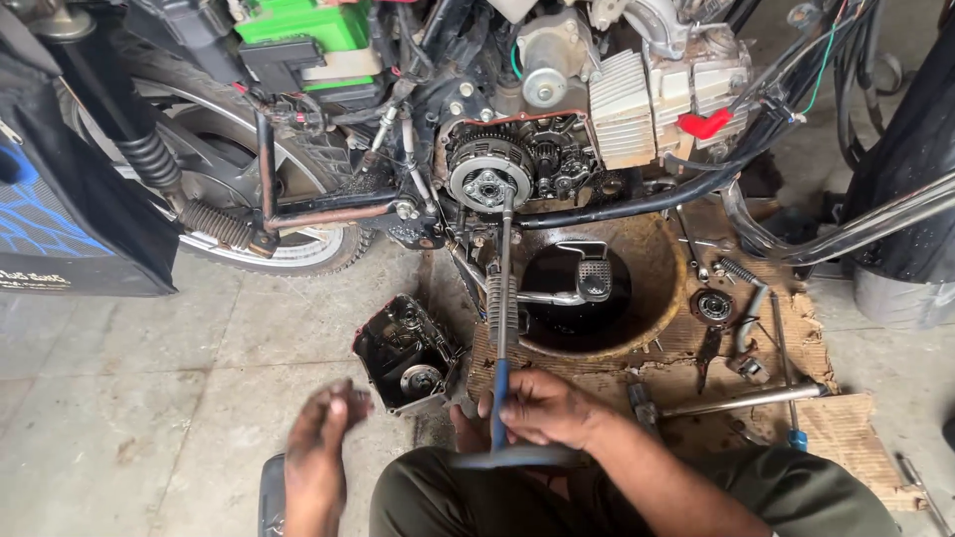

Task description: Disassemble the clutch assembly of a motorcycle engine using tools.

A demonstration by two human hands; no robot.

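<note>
At the near centre, the right hand [545,408] has its fingers closed around a long T-handle wrench [501,328], whose far tip sits in the motorcycle's exposed clutch hub [488,186]. The left hand [320,438] hovers blurred, fingers loosely spread, holding nothing, near the removed engine cover [406,355] on the floor.

Person's body: both forearms bare, no sleeves visible, no gloves on left hand [323,438] or right hand [542,408]. Olive-green trousers [597,502] cover bent knees.
</note>
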